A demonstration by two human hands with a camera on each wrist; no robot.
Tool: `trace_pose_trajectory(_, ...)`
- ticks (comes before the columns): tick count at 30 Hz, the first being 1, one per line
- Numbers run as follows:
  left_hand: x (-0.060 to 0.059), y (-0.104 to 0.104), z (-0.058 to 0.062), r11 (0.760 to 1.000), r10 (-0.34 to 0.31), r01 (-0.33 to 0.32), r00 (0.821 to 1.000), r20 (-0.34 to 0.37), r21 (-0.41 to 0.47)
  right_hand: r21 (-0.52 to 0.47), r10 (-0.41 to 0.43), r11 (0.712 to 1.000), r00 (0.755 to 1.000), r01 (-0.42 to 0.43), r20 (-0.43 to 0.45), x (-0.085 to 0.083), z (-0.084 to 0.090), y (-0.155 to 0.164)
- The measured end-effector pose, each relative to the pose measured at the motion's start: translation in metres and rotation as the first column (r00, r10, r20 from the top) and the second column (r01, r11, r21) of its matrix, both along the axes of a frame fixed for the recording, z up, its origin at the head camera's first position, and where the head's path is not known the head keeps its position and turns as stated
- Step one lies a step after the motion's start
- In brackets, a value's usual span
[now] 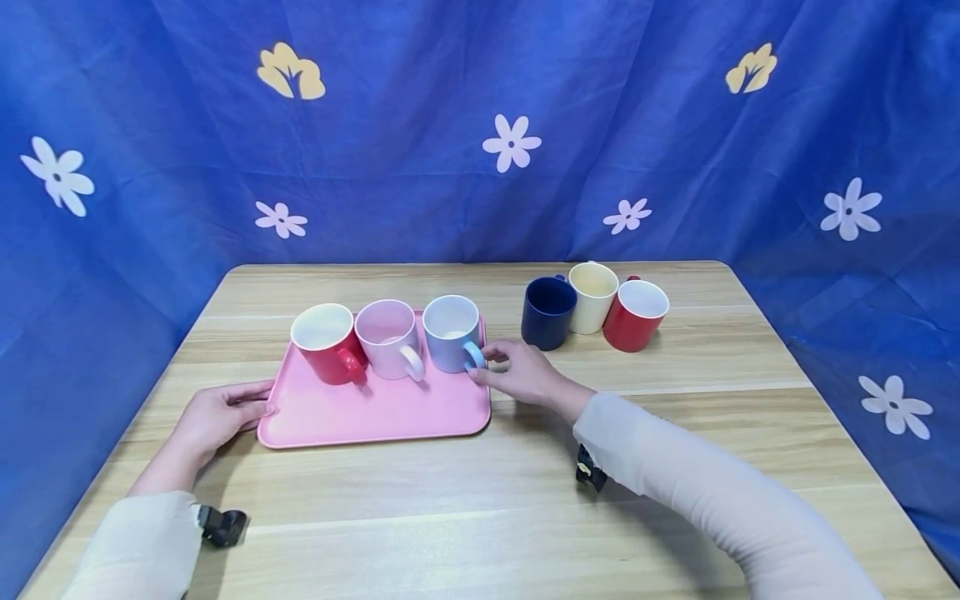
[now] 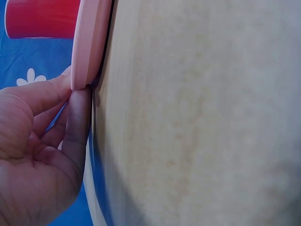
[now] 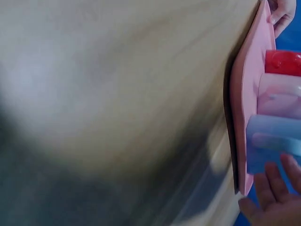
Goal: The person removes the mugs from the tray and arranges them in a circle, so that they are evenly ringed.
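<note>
A pink tray [image 1: 337, 421] lies on the table with a red mug [image 1: 330, 358], a pink mug [image 1: 390, 346] and a light blue mug [image 1: 446, 346] in a row along its far side. My left hand [image 1: 217, 421] pinches the tray's left edge; in the left wrist view the thumb is above the rim and fingers are below it. Beside the light blue mug's handle is my right hand [image 1: 525, 375], thumb and fingers parted. In the right wrist view the right hand's fingers [image 3: 275, 183] look spread near that mug; contact cannot be told.
Right of the tray, a dark blue mug [image 1: 547, 312], a cream mug [image 1: 592, 300] and a second red mug [image 1: 633, 317] stand close together near the back of the wooden table [image 1: 420, 517]. A blue flowered cloth [image 1: 420, 167] hangs behind.
</note>
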State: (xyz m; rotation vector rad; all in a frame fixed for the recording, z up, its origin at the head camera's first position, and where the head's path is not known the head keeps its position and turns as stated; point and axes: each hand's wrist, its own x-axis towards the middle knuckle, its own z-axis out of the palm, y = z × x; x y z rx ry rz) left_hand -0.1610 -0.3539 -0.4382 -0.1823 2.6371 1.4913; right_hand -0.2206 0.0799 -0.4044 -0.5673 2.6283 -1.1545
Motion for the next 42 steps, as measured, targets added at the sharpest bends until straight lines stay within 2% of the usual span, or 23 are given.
trace_pose_trajectory(8,0.000,0.001,0.001,1.000,-0.001,0.001,1.000,-0.009,-0.013,0.053,0.125,0.991,0.992,-0.126,0.022,-0.016,0.009,0.001)
trace_pose_trajectory(19,0.000,0.002,0.002,1.000,0.001,-0.001,1.000,-0.003,-0.015,0.126,0.249,0.959,0.967,-0.253,0.049,-0.034,0.019,0.001)
trace_pose_trajectory(27,0.000,0.001,0.002,1.000,-0.005,0.005,1.000,-0.004,-0.017,0.035,0.240,0.968,0.961,-0.247,0.139,-0.041,0.022,0.000)
trace_pose_trajectory(35,0.000,0.001,0.002,0.999,-0.003,0.003,1.000,-0.011,-0.036,-0.037,0.230,0.973,0.955,-0.227,0.187,-0.043,0.022,-0.001)
trace_pose_trajectory(42,0.000,0.000,0.002,0.999,-0.003,0.002,1.000,-0.009,-0.037,-0.126,0.232,0.970,0.939,-0.206,0.253,-0.043,0.019,-0.002)
